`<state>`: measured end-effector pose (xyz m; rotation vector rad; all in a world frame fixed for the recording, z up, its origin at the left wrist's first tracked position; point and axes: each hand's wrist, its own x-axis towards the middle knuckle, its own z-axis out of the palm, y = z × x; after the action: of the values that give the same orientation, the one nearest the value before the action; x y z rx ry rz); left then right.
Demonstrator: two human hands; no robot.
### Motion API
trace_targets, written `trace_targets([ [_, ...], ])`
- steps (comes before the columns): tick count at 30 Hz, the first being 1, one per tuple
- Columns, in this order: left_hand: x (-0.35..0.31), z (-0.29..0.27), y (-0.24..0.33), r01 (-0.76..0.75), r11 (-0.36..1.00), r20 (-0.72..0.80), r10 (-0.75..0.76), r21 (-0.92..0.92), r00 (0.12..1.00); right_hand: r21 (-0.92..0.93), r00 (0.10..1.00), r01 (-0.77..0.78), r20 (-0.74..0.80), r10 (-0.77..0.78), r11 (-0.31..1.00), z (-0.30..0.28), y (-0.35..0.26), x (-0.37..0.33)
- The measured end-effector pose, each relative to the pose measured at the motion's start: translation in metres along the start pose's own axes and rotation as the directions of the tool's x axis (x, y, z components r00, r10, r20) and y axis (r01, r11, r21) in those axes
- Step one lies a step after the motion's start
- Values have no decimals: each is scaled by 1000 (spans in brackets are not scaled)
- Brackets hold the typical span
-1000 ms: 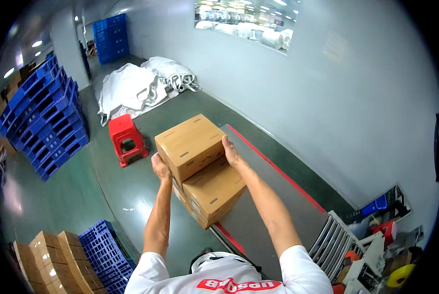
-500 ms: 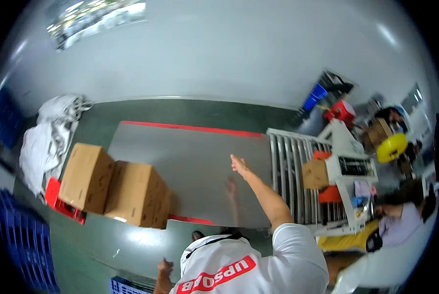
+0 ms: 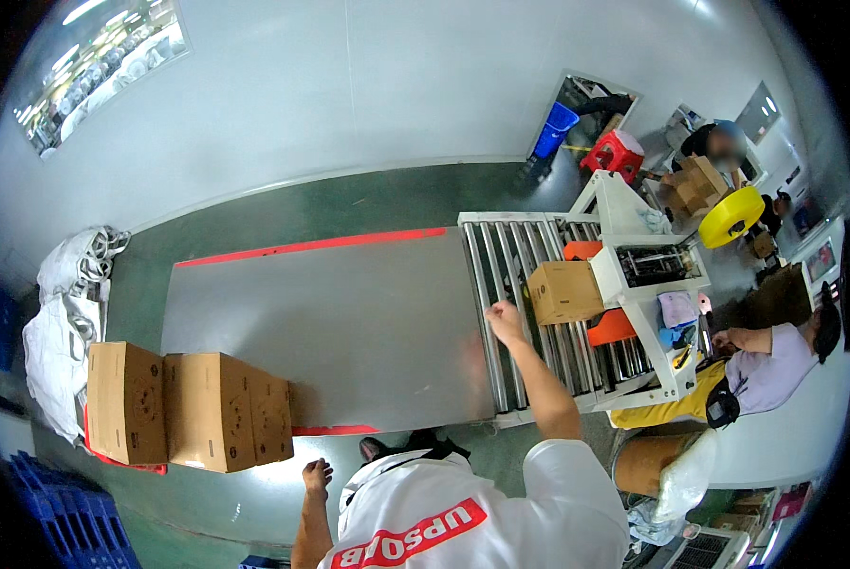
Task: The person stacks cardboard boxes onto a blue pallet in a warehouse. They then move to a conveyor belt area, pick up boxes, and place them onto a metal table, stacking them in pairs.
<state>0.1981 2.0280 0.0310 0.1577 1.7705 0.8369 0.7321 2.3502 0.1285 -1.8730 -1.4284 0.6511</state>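
Note:
My right hand reaches over the near end of the roller conveyor, where it joins the grey table. It holds nothing, and its fingers are loosely bent. A small brown carton lies on the rollers just right of it, not touched. My left hand hangs low by the table's front edge, empty with relaxed fingers. The nearest things to it are the brown cartons standing at the table's left front corner. The grey table with red edge strips lies before me.
A white strapping-type machine with orange parts and a yellow reel stands over the conveyor. A co-worker in a light top is at its right. Blue pallets and white sheeting lie left; a red stool stands behind.
My right hand has moved right, from above the table to the conveyor's rollers. My left hand has come up and forward. The view has turned to the right.

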Motion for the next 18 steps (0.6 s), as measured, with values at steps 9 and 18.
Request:
trace_targets([
  [9,-27,22,-8,76,986,33,-82,147,996,-630,1000,23,13,-19,776,-91,-35,80],
  [18,-57,20,-9,125,964,-164,-88,233,983,-724,988,96,151,21,683,-114,27,132],
])
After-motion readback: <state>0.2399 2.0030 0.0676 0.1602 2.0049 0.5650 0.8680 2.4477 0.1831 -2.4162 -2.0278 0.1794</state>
